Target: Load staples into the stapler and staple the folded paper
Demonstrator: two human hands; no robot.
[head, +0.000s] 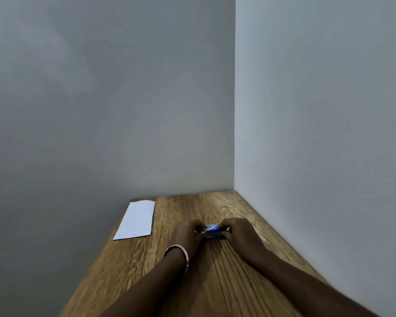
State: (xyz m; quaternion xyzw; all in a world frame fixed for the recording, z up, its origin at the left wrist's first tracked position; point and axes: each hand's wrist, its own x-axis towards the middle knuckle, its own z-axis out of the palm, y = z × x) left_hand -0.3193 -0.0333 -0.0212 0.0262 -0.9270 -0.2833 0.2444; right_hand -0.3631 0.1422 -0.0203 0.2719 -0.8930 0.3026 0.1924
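Stapler small, blue-dark, gripped between both hands on table.

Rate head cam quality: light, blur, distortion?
Head view: dim, flat light, no glare; wide-angle bends the wooden table edges; left hand and right hand look soft around a small blue item, too blurred to identify; folded paper reads clearly.

The bench is grained matt wood; the paper is smooth white; the bangle is shiny metal.
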